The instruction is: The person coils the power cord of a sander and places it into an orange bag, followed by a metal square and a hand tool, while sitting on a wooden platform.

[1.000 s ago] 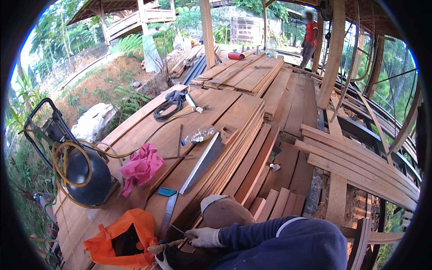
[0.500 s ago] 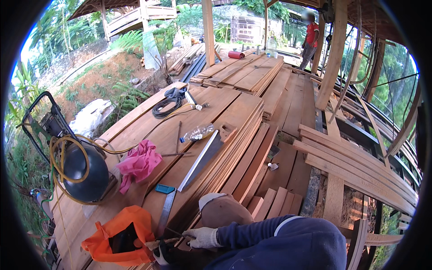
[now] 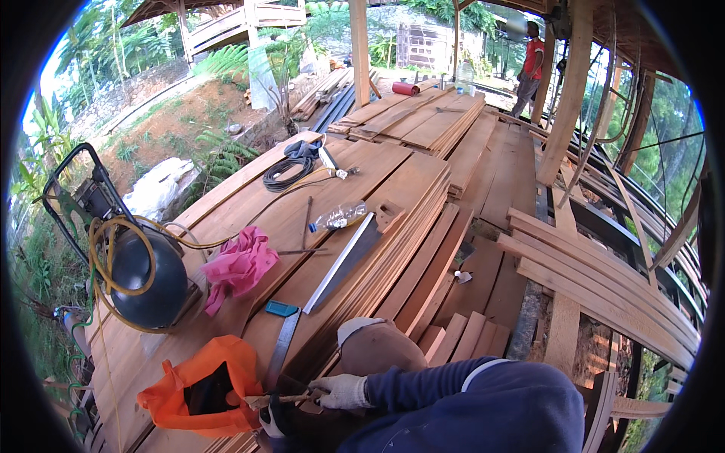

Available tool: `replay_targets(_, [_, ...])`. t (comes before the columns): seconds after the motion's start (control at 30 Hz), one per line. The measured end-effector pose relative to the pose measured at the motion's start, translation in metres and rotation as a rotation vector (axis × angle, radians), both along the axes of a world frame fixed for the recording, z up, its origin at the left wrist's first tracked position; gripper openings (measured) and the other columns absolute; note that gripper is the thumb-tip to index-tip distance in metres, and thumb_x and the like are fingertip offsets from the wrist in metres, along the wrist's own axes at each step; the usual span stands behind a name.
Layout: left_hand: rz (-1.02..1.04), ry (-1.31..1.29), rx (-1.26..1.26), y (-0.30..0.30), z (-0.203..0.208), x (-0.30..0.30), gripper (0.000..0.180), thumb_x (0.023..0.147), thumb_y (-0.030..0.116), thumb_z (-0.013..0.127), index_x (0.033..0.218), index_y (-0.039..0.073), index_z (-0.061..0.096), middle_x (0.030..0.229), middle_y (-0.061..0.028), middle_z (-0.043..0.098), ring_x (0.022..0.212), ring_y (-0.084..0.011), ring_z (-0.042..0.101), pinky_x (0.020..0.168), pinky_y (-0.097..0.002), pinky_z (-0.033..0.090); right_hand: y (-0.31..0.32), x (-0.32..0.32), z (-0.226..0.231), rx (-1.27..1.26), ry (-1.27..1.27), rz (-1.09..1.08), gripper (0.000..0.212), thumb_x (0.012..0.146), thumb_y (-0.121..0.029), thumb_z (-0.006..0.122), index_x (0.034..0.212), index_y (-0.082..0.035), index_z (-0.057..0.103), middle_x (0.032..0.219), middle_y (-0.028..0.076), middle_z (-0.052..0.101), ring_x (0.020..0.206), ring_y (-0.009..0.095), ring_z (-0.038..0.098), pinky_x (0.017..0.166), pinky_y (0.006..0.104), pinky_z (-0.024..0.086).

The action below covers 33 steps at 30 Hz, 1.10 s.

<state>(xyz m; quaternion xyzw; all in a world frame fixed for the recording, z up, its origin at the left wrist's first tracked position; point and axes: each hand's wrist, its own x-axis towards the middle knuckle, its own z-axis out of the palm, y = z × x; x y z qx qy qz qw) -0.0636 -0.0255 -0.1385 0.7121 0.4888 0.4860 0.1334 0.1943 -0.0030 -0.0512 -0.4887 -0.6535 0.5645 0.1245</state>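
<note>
My right hand (image 3: pixel 343 392), in an off-white knit glove under a navy sleeve, is closed on one end of a slim wood-coloured piece (image 3: pixel 291 398). At its other end my left hand (image 3: pixel 273 420), in a black and white glove, is curled around it, fingers partly hidden. Just left of the hands an open orange bag (image 3: pixel 243 377) has dark contents. A try square (image 3: pixel 282 340) with a teal handle lies beyond them. Farther along rests a handsaw (image 3: pixel 349 264) with a wooden grip. Near my right forearm is a rounded brown shape (image 3: pixel 381 349), perhaps my knee.
Stacked planks (image 3: pixel 332 170) bear a pink cloth (image 3: pixel 240 264), a plastic bottle (image 3: pixel 340 217) and coiled cable (image 3: pixel 283 174). A dark tank with a yellow hose (image 3: pixel 147 279) stands left. More boards (image 3: pixel 596 279) lie right over open framing. A person in red (image 3: pixel 532 64) stands far back.
The view has shifted slightly. A dark rod that stuck out from my right hand no longer shows; the wood-coloured piece now spans between both hands.
</note>
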Motion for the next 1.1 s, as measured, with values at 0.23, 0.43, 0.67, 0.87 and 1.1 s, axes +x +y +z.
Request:
replay_targets(0.23, [-0.038, -0.765, -0.368, -0.031, 0.11, 0.057, 0.022, 0.096, 0.013, 0.059, 0.11, -0.004, 0.065, 0.095, -0.0084, 0.068, 0.081, -0.0146, 0.064, 0.071, -0.0296, 0.051, 0.006, 0.004, 0.019, -0.341, 0.337, -0.209, 0.066, 0.083, -0.012, 0.055, 0.147, -0.004, 0.039, 0.096, 0.013, 0.065, 0.071, 0.018, 0.064, 0.065, 0.0326, 0.055])
replay_targets(0.43, [-0.029, -0.676, -0.401, 0.019, 0.151, 0.081, 0.034, 0.097, 0.002, 0.056, 0.131, -0.001, 0.056, 0.092, -0.0025, 0.064, 0.072, -0.0059, 0.058, 0.063, -0.0206, 0.046, 0.012, 0.005, 0.018, -0.41, 0.49, -0.293, 0.064, 0.084, -0.003, 0.043, 0.148, -0.005, 0.034, 0.095, 0.014, 0.064, 0.067, 0.021, 0.065, 0.063, 0.0317, 0.056])
replay_targets(0.67, [0.005, -0.385, -0.184, 0.035, 0.151, 0.07, 0.047, 0.094, -0.001, 0.056, 0.141, 0.0, 0.048, 0.11, -0.0124, 0.065, 0.097, -0.0191, 0.065, 0.087, -0.031, 0.052, 0.007, 0.014, 0.025, -0.323, 0.676, -0.343, 0.062, 0.086, -0.005, 0.044, 0.147, -0.005, 0.037, 0.094, 0.015, 0.065, 0.063, 0.019, 0.063, 0.064, 0.0303, 0.055])
replay_targets(0.87, [-0.457, -0.96, -0.233, 0.032, 0.149, 0.064, 0.06, 0.101, 0.018, 0.041, 0.154, -0.003, 0.021, 0.149, -0.0227, 0.04, 0.133, -0.03, 0.048, 0.114, -0.0405, 0.033, -0.009, 0.028, 0.054, -0.284, 0.843, -0.329, 0.065, 0.081, -0.004, 0.056, 0.144, -0.001, 0.041, 0.094, 0.012, 0.065, 0.071, 0.017, 0.063, 0.066, 0.0287, 0.055])
replay_targets(1.1, [-0.08, -0.798, -0.257, 0.013, 0.141, 0.083, 0.038, 0.099, 0.004, 0.052, 0.136, -0.005, 0.052, 0.131, -0.014, 0.059, 0.121, -0.0195, 0.056, 0.103, -0.033, 0.043, -0.012, 0.014, 0.083, 0.017, 0.785, -0.377, 0.048, 0.078, 0.013, 0.062, 0.125, 0.002, 0.055, 0.103, 0.007, 0.064, 0.09, 0.013, 0.063, 0.076, 0.0267, 0.055])
